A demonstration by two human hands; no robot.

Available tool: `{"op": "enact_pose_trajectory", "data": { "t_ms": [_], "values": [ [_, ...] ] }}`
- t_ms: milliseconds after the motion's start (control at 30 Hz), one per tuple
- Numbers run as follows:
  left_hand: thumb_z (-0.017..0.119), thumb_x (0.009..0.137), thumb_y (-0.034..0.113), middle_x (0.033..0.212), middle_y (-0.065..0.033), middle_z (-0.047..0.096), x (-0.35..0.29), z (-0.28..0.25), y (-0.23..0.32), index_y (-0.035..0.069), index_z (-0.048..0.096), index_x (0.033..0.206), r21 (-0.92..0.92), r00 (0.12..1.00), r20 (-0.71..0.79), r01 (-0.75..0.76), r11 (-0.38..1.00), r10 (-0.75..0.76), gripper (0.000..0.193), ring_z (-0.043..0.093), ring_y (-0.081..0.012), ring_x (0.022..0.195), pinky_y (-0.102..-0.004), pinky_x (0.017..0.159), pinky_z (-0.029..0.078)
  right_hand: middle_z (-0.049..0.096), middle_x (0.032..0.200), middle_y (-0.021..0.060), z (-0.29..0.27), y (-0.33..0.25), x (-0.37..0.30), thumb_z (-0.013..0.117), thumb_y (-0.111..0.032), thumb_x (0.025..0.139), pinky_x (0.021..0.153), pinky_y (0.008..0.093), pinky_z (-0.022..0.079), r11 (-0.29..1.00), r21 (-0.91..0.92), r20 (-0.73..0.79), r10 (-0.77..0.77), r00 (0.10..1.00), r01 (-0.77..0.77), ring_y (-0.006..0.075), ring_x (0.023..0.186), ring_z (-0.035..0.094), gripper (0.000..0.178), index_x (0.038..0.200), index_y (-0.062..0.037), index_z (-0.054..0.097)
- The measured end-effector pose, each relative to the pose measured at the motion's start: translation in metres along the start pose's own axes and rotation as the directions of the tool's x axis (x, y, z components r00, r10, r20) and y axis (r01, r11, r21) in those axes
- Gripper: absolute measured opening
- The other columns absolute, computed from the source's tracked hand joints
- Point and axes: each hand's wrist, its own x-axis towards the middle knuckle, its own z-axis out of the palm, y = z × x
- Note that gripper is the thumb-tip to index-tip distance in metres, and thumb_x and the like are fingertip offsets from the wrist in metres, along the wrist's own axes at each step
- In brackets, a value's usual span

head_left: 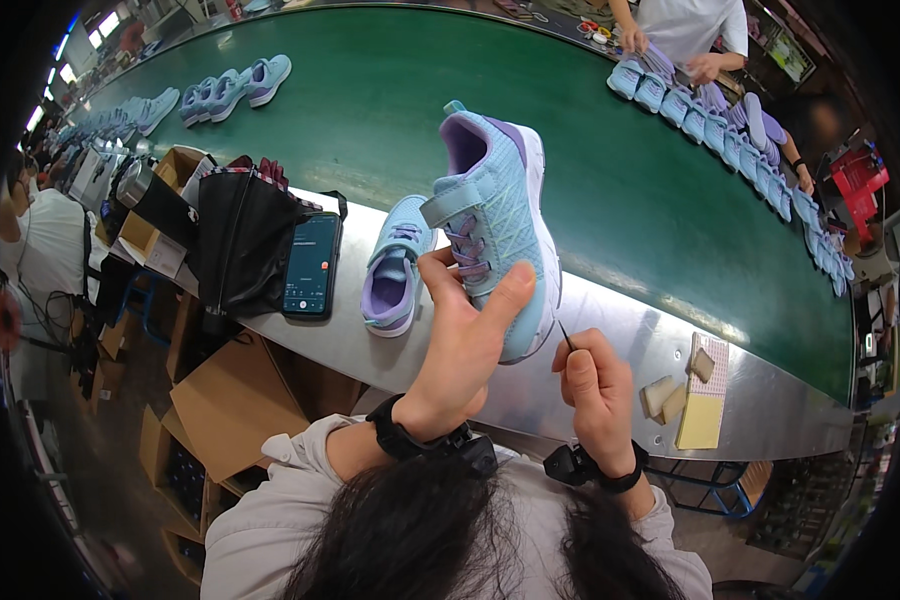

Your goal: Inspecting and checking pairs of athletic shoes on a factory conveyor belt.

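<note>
My left hand (460, 345) is wrapped round the front of a light blue sneaker (500, 220) with a lilac lining, a strap and a white sole. The shoe is held up, its toe toward me. In my right hand (598, 385) is a thin dark pointed tool (566, 336), pinched between thumb and fingers. Its tip is close to the sole edge near the toe; I cannot tell whether it touches. What handle it has is hidden in my fist. A second matching sneaker (394, 275) stands on the metal ledge, just left of the held one.
A phone (311, 268) and black bag (240, 240) lie left on the ledge. Right are a notepad (700, 425) and several small beige blocks (658, 396). Beyond runs a green belt (370, 110) with rows of sneakers (225, 92). Across it, a person handles shoes (675, 105).
</note>
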Motion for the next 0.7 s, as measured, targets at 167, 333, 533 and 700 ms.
{"op": "enact_pose_trajectory", "data": {
  "t_ms": [167, 333, 533, 700],
  "values": [
    [0.060, 0.093, 0.020, 0.120, -0.0098, 0.043, -0.001, -0.001, 0.000, 0.005, 0.023, 0.125, 0.008, 1.000, 0.009, 0.015, 1.000, -0.015, 0.051, 0.048, -0.0155, 0.109, -0.0314, 0.091, 0.045, 0.052, 0.057, 0.0069, 0.007, -0.011, -0.001, 0.068, -0.020, 0.085, 0.044, 0.0287, 0.037, 0.909, -0.355, -0.069, -0.259, 0.963, 0.219, 0.0191, 0.044, 0.049, 0.020, 0.089, -0.0031, 0.060],
    [0.065, 0.090, 0.020, 0.119, -0.0099, 0.038, 0.001, -0.001, -0.002, 0.003, 0.018, 0.124, -0.018, 1.000, 0.009, -0.002, 1.000, 0.003, 0.061, 0.044, -0.0142, 0.109, -0.0305, 0.089, 0.045, 0.053, 0.057, 0.0053, 0.011, -0.012, -0.003, 0.072, -0.021, 0.081, 0.042, 0.0292, 0.038, 0.761, -0.591, -0.093, -0.393, 0.915, 0.267, 0.0180, 0.043, 0.049, 0.023, 0.090, -0.0025, 0.061],
    [0.063, 0.091, 0.020, 0.120, -0.0097, 0.040, -0.001, -0.001, -0.003, 0.005, 0.021, 0.124, 0.012, 0.999, -0.014, -0.036, 0.999, 0.036, 0.056, 0.045, -0.0149, 0.110, -0.0311, 0.091, 0.044, 0.056, 0.060, 0.0052, 0.011, -0.013, -0.004, 0.073, -0.022, 0.081, 0.041, 0.0293, 0.038, 0.720, -0.644, -0.107, -0.421, 0.901, 0.259, 0.0180, 0.043, 0.050, 0.027, 0.091, -0.0003, 0.061],
    [0.067, 0.089, 0.019, 0.120, -0.0096, 0.037, 0.001, -0.003, -0.008, 0.005, 0.019, 0.124, -0.008, 0.998, -0.018, -0.067, 0.998, 0.067, 0.061, 0.042, -0.0145, 0.111, -0.0312, 0.092, 0.042, 0.058, 0.064, 0.0067, 0.011, -0.014, -0.003, 0.073, -0.019, 0.080, 0.043, 0.0307, 0.040, 0.700, -0.662, -0.087, -0.427, 0.900, 0.268, 0.0216, 0.046, 0.054, 0.023, 0.089, -0.0015, 0.062]
  ]
}}
